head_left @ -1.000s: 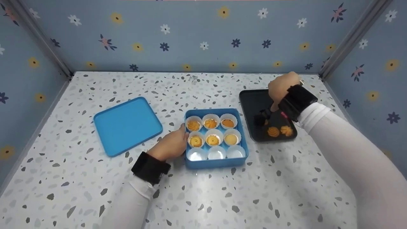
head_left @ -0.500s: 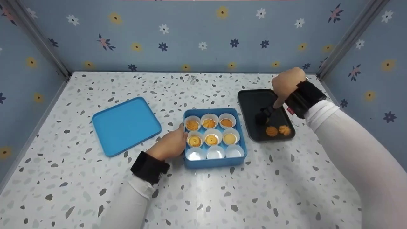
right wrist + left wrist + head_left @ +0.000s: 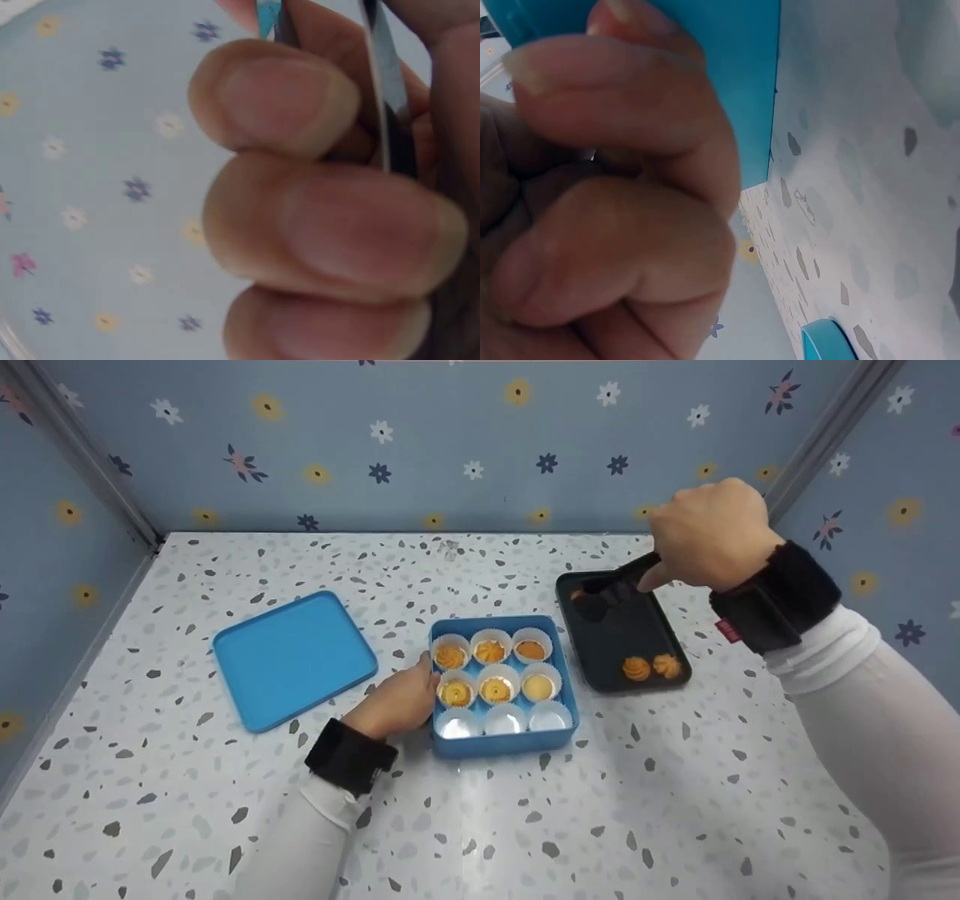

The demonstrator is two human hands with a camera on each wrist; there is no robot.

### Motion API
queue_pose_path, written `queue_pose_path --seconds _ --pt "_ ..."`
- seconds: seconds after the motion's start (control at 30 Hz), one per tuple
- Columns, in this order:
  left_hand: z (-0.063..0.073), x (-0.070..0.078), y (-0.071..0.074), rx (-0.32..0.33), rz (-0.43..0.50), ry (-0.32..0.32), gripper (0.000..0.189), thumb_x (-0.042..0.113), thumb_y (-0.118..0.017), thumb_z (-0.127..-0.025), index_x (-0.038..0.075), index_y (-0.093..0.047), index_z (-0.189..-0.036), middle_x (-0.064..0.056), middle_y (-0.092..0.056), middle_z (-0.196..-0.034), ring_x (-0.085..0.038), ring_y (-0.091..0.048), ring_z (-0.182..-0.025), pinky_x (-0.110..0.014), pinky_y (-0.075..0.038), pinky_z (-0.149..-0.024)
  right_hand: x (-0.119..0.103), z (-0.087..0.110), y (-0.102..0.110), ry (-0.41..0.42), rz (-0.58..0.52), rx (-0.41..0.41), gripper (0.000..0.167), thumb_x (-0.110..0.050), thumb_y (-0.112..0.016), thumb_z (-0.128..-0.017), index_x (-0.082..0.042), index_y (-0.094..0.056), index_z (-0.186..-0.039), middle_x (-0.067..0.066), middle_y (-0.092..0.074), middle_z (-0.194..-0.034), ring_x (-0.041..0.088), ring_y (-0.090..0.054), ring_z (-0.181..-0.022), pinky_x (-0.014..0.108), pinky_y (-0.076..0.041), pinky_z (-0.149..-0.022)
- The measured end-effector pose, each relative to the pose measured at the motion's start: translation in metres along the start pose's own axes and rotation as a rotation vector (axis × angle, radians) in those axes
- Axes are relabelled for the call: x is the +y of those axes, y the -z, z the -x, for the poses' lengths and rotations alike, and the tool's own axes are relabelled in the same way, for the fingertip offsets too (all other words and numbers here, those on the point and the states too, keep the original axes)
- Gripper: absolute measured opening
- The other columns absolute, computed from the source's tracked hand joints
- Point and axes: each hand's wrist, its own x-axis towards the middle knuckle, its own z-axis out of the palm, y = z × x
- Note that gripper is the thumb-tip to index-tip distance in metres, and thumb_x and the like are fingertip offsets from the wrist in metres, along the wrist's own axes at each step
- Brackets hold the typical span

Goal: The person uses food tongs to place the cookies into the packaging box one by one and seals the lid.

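Observation:
My left hand (image 3: 401, 697) holds the left wall of a blue box (image 3: 504, 747), fingers curled in the left wrist view. White paper cups (image 3: 550, 715) stand in rows inside. The back and middle rows hold piped and round cookies (image 3: 490, 651); the front row shows bare paper. My right hand (image 3: 712, 536) grips black tongs (image 3: 634, 574) over a black tray (image 3: 619, 641), their ends at its back left corner. A partly covered cookie (image 3: 577, 595) lies there. Two piped cookies (image 3: 636, 668) sit at the tray's front. In the right wrist view, fingers (image 3: 330, 225) curl round the tongs.
A flat blue lid (image 3: 296, 660) lies on the speckled white table (image 3: 480, 825), left of the box. Flower-patterned panels (image 3: 450, 457) stand at the back and on both sides.
My right hand has lifted and moved right, and the tong ends have shifted from mid-tray to the tray's back left corner. The left hand stays at the box.

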Motion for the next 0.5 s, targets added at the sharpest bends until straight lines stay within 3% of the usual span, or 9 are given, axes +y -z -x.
queue_pose_path --seconds 0.1,0.27,0.37,0.5 --pt "-0.001 0.000 0.001 -0.004 -0.001 0.005 0.062 0.029 -0.028 -0.109 -0.006 -0.003 -0.155 -0.020 -0.023 -0.159 -0.034 -0.032 -0.142 -0.047 -0.025 -0.115 -0.019 0.009 0.013 0.036 -0.004 0.036 0.064 -0.062 -0.079 -0.072 -0.013 -0.044 -0.051 -0.004 -0.028 -0.052 0.014 -0.032 -0.046 0.032 -0.031 -0.038" --pt "-0.001 0.000 0.001 -0.005 -0.005 -0.001 0.063 0.029 -0.027 -0.110 -0.007 -0.004 -0.155 -0.020 -0.023 -0.159 -0.033 -0.032 -0.142 -0.047 -0.026 -0.115 -0.061 0.014 0.019 0.160 -0.021 0.030 0.057 -0.066 -0.074 -0.074 -0.012 -0.060 -0.061 -0.002 -0.044 -0.052 0.014 -0.038 -0.048 0.030 -0.034 -0.041" --pt "-0.001 -0.001 0.001 0.007 -0.028 -0.029 0.062 0.027 -0.028 -0.110 -0.010 -0.005 -0.154 -0.023 -0.026 -0.157 -0.033 -0.041 -0.137 -0.047 -0.033 -0.110 -0.088 0.014 0.016 0.227 -0.024 0.025 0.057 -0.068 -0.072 -0.074 -0.014 -0.059 -0.061 -0.004 -0.043 -0.052 0.012 -0.035 -0.046 0.028 -0.031 -0.041" --pt "-0.001 -0.001 0.001 0.017 -0.045 -0.047 0.062 0.026 -0.028 -0.110 -0.011 -0.006 -0.153 -0.024 -0.026 -0.157 -0.033 -0.047 -0.129 -0.046 -0.038 -0.104 -0.119 0.014 0.010 0.305 0.016 0.046 0.061 -0.070 -0.070 -0.074 -0.018 -0.045 -0.055 -0.007 -0.029 -0.051 0.010 -0.026 -0.047 0.027 -0.027 -0.041"
